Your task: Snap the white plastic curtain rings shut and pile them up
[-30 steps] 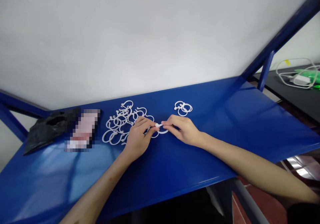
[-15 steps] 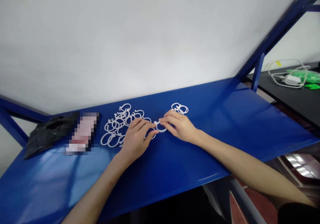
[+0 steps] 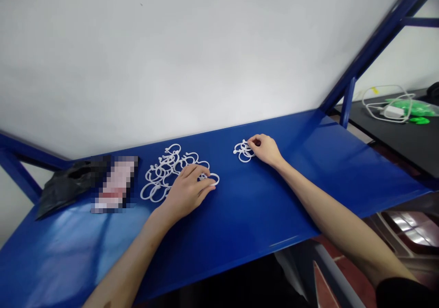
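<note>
A loose pile of white plastic rings (image 3: 164,173) lies on the blue shelf (image 3: 240,216). My left hand (image 3: 187,191) rests flat on the pile's right edge, fingers stretched out, fingertips touching one white ring (image 3: 214,178). Farther right sits a small cluster of white rings (image 3: 243,151). My right hand (image 3: 265,148) is at that cluster, fingers curled in a pinch on a ring at its right side.
A black bag (image 3: 65,184) and a blurred pink-and-white packet (image 3: 115,184) lie at the shelf's left. Blue frame posts (image 3: 370,47) rise at the right. Beyond them a dark table (image 3: 411,136) holds a white cable with adapter (image 3: 387,106) and green items (image 3: 413,109).
My right hand has carried a ring away from my left hand to the small cluster farther back and right. My left hand has settled flat on the pile's edge.
</note>
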The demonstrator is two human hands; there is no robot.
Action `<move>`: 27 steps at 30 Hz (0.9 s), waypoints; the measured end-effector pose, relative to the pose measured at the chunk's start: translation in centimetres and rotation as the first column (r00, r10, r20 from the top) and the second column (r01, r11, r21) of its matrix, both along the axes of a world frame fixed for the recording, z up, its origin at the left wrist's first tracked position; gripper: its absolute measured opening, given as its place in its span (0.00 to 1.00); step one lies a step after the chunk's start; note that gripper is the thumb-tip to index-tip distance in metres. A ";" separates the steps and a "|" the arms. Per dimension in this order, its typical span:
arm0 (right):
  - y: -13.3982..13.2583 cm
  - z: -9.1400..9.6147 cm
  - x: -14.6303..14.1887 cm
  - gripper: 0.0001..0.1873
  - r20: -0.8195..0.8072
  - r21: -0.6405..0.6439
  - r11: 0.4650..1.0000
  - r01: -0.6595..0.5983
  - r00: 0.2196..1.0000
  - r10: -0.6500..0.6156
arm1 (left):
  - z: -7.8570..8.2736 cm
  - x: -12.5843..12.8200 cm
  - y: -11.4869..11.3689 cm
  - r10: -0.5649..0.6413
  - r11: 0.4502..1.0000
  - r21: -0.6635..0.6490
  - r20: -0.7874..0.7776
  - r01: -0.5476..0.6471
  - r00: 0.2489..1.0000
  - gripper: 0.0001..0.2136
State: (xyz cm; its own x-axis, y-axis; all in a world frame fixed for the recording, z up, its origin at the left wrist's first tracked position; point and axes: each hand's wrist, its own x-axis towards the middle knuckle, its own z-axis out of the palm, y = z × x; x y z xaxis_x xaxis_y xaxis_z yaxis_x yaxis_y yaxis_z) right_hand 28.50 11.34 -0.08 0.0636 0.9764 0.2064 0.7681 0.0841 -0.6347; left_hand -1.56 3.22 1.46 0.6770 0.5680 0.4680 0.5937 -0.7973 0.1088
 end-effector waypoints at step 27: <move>-8.0 1.8 -7.0 0.16 0.363 0.325 0.572 -0.753 0.658 0.660 | 0.9 1.1 0.0 0.574 0.725 -0.648 0.381 -0.233 0.725 0.12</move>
State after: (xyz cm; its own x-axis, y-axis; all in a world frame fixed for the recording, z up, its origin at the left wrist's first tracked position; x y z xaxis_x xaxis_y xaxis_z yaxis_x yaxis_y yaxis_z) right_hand 21.49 3.32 1.75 -0.6916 0.5004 0.5209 0.4379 0.8640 -0.2485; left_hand -0.46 3.24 2.38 0.0551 0.9786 0.1980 0.5457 -0.1956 0.8148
